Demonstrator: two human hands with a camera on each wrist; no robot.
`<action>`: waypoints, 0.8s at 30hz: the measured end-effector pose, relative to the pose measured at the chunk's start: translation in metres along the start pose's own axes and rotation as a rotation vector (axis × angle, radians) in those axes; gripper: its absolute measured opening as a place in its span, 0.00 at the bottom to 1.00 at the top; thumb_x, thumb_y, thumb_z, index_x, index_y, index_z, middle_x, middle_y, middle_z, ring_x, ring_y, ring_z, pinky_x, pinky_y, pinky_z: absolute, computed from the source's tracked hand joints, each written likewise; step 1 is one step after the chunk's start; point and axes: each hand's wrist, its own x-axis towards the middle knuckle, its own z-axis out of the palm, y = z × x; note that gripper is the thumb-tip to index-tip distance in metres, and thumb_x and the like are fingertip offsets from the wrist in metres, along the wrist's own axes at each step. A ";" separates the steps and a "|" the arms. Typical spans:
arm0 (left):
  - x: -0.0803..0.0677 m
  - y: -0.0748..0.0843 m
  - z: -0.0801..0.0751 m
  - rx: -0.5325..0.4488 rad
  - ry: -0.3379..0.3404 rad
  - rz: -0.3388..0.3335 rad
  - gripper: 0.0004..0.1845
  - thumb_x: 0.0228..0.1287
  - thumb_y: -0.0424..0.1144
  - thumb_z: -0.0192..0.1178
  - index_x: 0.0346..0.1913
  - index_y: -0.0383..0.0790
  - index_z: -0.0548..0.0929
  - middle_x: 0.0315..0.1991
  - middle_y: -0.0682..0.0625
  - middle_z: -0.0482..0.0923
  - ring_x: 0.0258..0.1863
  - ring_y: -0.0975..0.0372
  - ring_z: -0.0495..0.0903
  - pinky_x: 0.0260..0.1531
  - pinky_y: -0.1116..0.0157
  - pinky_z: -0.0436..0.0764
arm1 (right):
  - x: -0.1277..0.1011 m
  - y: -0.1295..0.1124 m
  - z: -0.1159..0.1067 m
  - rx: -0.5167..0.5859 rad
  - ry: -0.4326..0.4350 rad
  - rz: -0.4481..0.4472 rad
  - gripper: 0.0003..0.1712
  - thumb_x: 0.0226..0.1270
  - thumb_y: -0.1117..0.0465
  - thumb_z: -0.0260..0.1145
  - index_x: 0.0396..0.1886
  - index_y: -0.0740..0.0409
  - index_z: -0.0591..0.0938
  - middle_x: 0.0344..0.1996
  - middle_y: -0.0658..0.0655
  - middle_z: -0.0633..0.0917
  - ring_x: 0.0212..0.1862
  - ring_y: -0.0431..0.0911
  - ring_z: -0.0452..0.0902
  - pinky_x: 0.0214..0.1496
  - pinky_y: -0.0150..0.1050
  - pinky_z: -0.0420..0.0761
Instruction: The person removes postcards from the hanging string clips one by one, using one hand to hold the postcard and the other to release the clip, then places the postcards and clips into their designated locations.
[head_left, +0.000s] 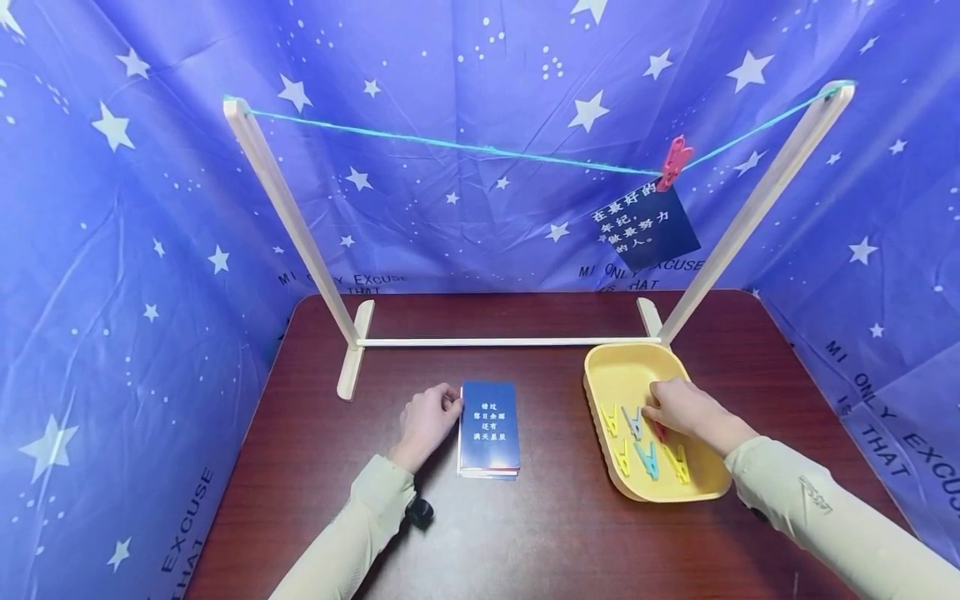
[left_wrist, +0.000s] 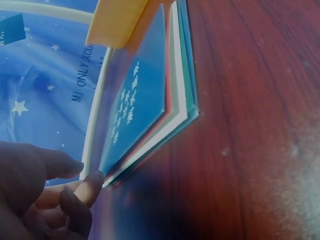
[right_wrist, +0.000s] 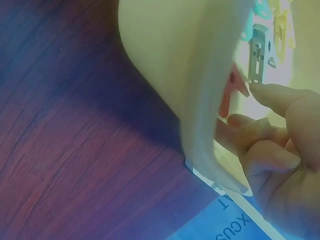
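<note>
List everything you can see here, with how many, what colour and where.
table: one, dark red-brown wood, under everything.
rack: one, pale wood, two slanted posts on a base bar, back of the table.
string: one, teal, strung between the post tops.
hung card: one, dark blue with white print, on the string at the right.
red peg: one, clipping that card to the string.
card stack: one, blue card on top, table centre.
tray: one, yellow, right of the stack.
loose pegs: about six, yellow, grey, teal and red, in the tray.
backdrop: blue starry cloth, around the table.
left hand: fingertips at the stack's left edge.
right hand: in the tray, pinching a red peg.
</note>
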 end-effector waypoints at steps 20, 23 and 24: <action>0.006 0.038 -0.016 -0.055 -0.034 0.093 0.07 0.69 0.47 0.67 0.42 0.49 0.90 0.29 0.60 0.86 0.31 0.59 0.85 0.30 0.56 0.80 | -0.012 -0.003 -0.024 -0.047 0.215 -0.036 0.17 0.69 0.60 0.70 0.27 0.57 0.71 0.17 0.54 0.73 0.21 0.52 0.73 0.22 0.54 0.76; 0.012 0.048 -0.021 -0.074 -0.043 0.135 0.10 0.70 0.48 0.66 0.45 0.48 0.90 0.34 0.58 0.89 0.34 0.59 0.87 0.32 0.56 0.82 | -0.015 -0.004 -0.029 -0.064 0.240 -0.057 0.17 0.68 0.60 0.70 0.26 0.56 0.71 0.17 0.53 0.72 0.21 0.51 0.72 0.22 0.54 0.76; 0.015 0.051 -0.024 -0.080 -0.046 0.147 0.11 0.70 0.49 0.66 0.46 0.48 0.90 0.35 0.57 0.90 0.36 0.59 0.88 0.34 0.55 0.82 | -0.016 -0.005 -0.032 -0.067 0.246 -0.060 0.17 0.68 0.60 0.70 0.26 0.56 0.71 0.17 0.53 0.72 0.21 0.51 0.72 0.21 0.54 0.75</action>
